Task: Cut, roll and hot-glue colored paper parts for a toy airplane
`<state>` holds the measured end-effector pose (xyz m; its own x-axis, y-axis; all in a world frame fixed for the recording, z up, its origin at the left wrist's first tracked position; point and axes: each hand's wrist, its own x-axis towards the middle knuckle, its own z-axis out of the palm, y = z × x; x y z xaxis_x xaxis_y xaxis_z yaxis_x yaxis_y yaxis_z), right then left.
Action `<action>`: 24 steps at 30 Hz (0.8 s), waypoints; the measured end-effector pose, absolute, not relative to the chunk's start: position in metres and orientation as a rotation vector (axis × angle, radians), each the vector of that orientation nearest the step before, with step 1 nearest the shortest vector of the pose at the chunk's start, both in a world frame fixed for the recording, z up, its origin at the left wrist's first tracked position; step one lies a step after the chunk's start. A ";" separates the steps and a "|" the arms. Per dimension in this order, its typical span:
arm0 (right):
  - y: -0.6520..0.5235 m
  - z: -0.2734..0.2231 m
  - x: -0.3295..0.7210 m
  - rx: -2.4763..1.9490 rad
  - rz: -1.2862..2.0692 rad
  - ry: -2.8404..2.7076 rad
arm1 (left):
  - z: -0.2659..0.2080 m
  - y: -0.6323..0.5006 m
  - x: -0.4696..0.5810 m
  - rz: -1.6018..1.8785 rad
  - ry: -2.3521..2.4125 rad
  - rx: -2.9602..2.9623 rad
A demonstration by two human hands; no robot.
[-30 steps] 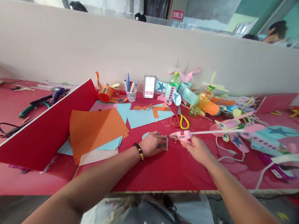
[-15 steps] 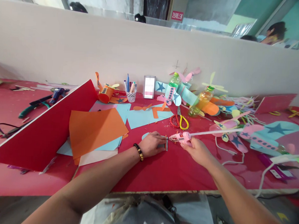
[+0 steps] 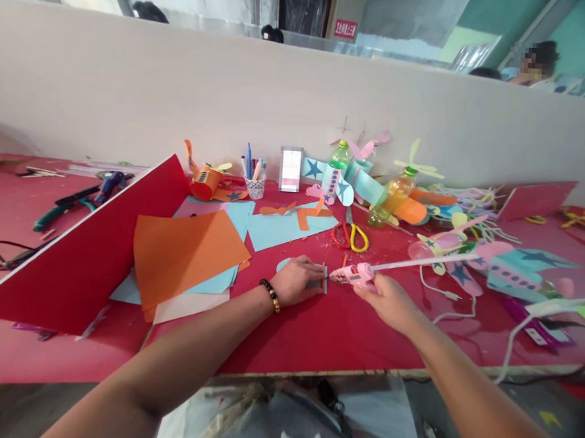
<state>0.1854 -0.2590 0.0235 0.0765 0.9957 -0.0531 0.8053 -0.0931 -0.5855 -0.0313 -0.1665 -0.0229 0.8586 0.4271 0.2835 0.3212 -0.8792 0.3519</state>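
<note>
My left hand [image 3: 294, 281] lies over a light blue paper piece [image 3: 283, 265] on the red table, its fingers stretched out and pressing it down. A rounded end of the piece shows left of the hand, and a narrow orange strip [image 3: 323, 274] shows at its right edge. The palm hides the middle. In my right hand [image 3: 387, 300] is a pink glue gun [image 3: 352, 274], its nozzle pointing left, close to the paper's right edge. I cannot tell whether the tip touches it. A long whitish glue stick [image 3: 421, 260] sticks out of the gun's back.
Red-and-yellow-handled scissors [image 3: 351, 237] lie beyond the gun. Orange sheets [image 3: 191, 256] and blue paper [image 3: 272, 234] spread left and behind. A tilted red board [image 3: 92, 253] stands at left. Bottle-and-paper planes [image 3: 401, 189] crowd the right, with a white cable [image 3: 512, 348] there.
The glue gun's nozzle has shifted very slightly relative to the paper's right edge. The left hand stays in place. The blue star-marked paper wing at right has tilted.
</note>
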 end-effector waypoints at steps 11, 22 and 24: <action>-0.276 0.028 0.183 -1.956 0.695 -1.808 | -0.029 -0.166 -0.030 0.581 0.552 2.726; -0.284 0.028 0.186 -1.811 0.807 -1.715 | -0.032 -0.164 -0.030 0.564 0.576 2.762; -0.285 0.028 0.188 -1.819 0.867 -1.643 | -0.032 -0.164 -0.030 0.567 0.573 2.767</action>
